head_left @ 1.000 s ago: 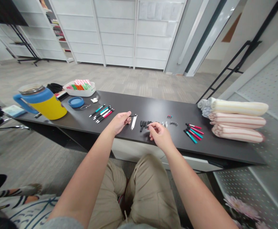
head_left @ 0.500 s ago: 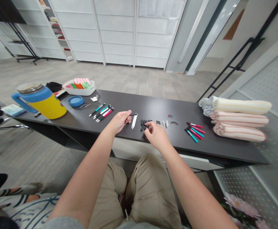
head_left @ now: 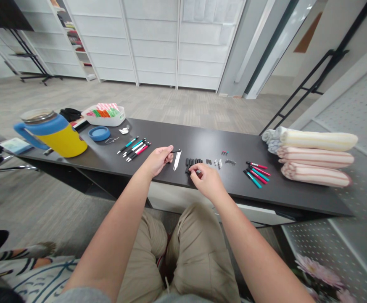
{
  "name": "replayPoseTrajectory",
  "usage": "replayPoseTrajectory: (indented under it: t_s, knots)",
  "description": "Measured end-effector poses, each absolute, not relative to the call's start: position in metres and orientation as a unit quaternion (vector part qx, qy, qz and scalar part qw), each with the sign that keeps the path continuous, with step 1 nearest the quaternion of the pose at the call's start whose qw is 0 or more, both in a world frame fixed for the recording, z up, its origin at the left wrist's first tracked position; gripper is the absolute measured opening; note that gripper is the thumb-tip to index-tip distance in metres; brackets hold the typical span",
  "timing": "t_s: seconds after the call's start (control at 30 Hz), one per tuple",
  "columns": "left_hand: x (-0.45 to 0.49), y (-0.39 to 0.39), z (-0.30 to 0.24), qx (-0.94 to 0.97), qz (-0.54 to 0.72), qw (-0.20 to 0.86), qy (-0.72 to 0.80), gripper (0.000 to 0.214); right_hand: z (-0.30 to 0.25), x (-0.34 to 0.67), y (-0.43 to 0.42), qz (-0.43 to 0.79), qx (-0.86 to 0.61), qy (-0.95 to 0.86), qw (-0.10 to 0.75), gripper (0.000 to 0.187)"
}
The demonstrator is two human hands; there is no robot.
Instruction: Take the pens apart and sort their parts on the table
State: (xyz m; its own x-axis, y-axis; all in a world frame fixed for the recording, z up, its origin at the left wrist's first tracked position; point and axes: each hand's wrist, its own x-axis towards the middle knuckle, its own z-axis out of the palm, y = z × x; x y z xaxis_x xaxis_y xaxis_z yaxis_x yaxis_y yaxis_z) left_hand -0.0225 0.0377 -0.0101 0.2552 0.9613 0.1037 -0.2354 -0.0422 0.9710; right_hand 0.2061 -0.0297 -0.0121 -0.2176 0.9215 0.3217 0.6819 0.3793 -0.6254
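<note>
My left hand (head_left: 160, 161) is closed, pinching a thin black pen part (head_left: 176, 151) whose end sticks out to the right of the fingertips. Just beside it lie several thin white pen refills (head_left: 177, 160). My right hand (head_left: 207, 179) reaches down at the near side of a row of short black tubes (head_left: 194, 161). Its thumb and forefinger are pinched on a small black tube (head_left: 188, 170), partly hidden by the fingers. Past the row lie small dark pieces (head_left: 209, 161), clear pieces (head_left: 218, 163), metal springs (head_left: 230, 162) and tiny coloured bits (head_left: 225, 153).
Assembled pens (head_left: 135, 148) lie left of my hands; coloured pen barrels (head_left: 257, 173) lie right. A yellow and blue mug (head_left: 65, 136), a blue lid (head_left: 99, 134) and a white basket (head_left: 107, 120) stand left. Rolled towels (head_left: 317, 158) are stacked on the right end of the dark table (head_left: 158, 130).
My right hand has shifted slightly left and down among the black tubes, uncovering more of their row. My left hand stays in place, pinching the same thin black pen part.
</note>
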Motion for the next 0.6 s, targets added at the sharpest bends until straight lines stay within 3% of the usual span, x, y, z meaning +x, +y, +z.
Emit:
replayPoseTrajectory:
  t_s: [0.2, 0.37, 0.6]
  knots:
    - [-0.020, 0.035, -0.011, 0.577, 0.476, 0.540, 0.386, 0.050, -0.009, 0.207, -0.032, 0.246, -0.538, -0.715, 0.372, 0.015]
    - [-0.019, 0.026, -0.009, 0.710, 0.369, 0.425, 0.423, 0.047, -0.009, 0.209, -0.031, 0.300, -0.526, -0.695, 0.388, 0.034]
    - [-0.016, 0.022, -0.002, 0.773, 0.312, 0.378, 0.403, 0.044, -0.010, 0.209, -0.031, 0.259, -0.494, -0.748, 0.361, 0.021]
